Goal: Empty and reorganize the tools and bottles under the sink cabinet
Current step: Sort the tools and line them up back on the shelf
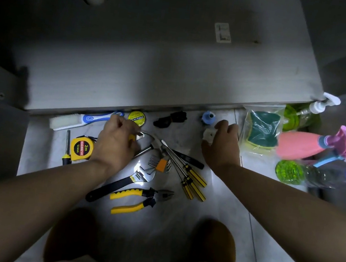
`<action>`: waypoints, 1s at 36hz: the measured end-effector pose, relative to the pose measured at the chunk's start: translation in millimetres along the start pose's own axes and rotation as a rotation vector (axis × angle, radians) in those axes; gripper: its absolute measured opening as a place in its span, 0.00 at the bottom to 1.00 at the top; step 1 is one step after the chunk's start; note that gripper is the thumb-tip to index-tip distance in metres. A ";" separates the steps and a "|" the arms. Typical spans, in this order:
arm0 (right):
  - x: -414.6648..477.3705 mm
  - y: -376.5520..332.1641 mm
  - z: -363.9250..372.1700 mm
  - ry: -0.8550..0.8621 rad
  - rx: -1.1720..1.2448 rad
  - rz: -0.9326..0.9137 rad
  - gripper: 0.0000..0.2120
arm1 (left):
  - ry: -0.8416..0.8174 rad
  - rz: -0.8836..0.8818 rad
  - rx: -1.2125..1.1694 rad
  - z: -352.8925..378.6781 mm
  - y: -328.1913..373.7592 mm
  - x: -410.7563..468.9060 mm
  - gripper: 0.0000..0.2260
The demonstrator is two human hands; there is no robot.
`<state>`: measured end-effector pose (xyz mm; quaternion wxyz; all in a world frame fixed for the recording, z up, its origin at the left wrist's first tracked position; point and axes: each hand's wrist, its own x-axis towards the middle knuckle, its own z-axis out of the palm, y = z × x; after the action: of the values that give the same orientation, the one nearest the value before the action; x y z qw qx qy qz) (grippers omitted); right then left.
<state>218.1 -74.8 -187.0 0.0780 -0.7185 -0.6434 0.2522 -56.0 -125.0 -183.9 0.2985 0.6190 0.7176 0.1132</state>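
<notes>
- A person is crouching at the cabinet (154, 62), sorting tools spread over the floor (283, 255) just near its front edge.
- The left hand (115, 143) is curling its fingers round a yellow-handled tool (132, 137) at the far end of the pile; half hidden, it is possibly a hammer.
- The right hand (224, 146) is closing thumb and fingers on a small white object (207, 135), right of the pile.
- Tape measure (82, 147), wrench (121, 181), pliers (141, 197) and screwdrivers (192, 177) are lying nearer; bottles (297, 145) and bagged sponges (262, 129) are sitting at the right.
- Emptying is looking finished; sorting is under way, and restocking the cabinet is yet to begin.
</notes>
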 end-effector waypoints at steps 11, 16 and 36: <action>6.2 -50.4 14.7 -0.297 -0.266 -0.568 0.36 | -0.101 0.145 0.422 -1.5 4.4 25.3 0.23; 24.5 -62.1 25.0 -0.346 -0.451 -0.532 0.38 | -0.154 0.114 0.441 3.7 8.5 34.6 0.25; -38.8 -5.5 -19.0 -0.565 0.114 -0.249 0.05 | -0.010 0.073 0.248 -7.1 14.9 23.0 0.26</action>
<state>220.3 -107.3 -158.1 -0.0332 -0.5301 -0.7076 0.4661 -49.1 -98.4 -177.0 0.2190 0.6774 0.7016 0.0311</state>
